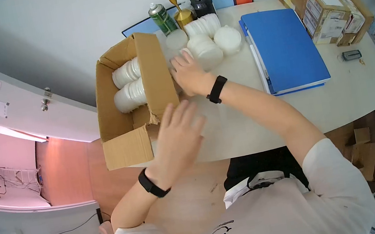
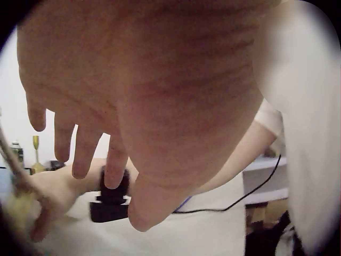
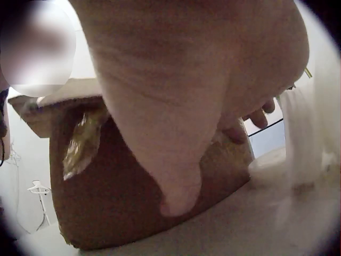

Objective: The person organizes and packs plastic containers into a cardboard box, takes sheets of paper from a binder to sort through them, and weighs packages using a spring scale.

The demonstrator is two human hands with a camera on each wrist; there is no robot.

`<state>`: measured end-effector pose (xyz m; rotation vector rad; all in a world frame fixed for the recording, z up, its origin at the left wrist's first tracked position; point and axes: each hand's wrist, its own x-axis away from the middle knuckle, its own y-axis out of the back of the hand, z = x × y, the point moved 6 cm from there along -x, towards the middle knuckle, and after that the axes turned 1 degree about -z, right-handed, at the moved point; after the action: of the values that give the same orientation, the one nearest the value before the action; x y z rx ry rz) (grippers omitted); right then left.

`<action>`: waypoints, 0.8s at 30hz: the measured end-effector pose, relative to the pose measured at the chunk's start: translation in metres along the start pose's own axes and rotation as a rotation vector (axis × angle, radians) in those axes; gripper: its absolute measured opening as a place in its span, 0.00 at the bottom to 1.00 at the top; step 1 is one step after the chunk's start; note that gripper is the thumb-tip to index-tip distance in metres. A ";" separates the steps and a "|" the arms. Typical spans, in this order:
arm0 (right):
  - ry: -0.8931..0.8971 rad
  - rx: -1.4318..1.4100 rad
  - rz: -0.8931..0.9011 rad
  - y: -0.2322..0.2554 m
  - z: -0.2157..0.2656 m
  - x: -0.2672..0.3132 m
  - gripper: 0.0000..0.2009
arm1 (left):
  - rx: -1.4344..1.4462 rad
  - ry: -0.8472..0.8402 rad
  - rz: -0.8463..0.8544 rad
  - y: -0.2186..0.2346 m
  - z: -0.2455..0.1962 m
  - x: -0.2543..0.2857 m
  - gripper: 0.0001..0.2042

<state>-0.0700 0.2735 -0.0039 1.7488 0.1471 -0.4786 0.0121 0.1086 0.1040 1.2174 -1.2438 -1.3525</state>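
Note:
An open cardboard box stands on the left part of the table, holding stacks of white round plastic containers. My right hand is at the box's right wall, between it and more stacked white containers; nothing shows in its grasp. The right wrist view has that hand close along the brown box wall, thumb pointing down. Over the box's near right corner, my left hand is held with fingers extended and spread. In the left wrist view its palm is bare.
Behind the containers stand a green spray can, a gold candle holder and a black object. A thick blue binder lies to the right. Small cartons sit at the back right corner, and a door is at left.

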 end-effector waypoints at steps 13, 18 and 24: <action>-0.085 0.167 0.157 -0.004 -0.022 -0.008 0.13 | -0.092 0.125 0.058 -0.002 0.010 0.007 0.23; 0.000 0.400 0.079 -0.034 -0.002 -0.035 0.20 | 0.136 0.101 0.016 -0.023 -0.023 0.010 0.23; 0.140 0.418 0.351 -0.034 0.018 -0.020 0.21 | 0.335 0.156 0.018 -0.057 -0.022 0.020 0.22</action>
<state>-0.1045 0.2677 -0.0292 2.1633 -0.1732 -0.1326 0.0322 0.0910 0.0451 1.5072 -1.4013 -1.0392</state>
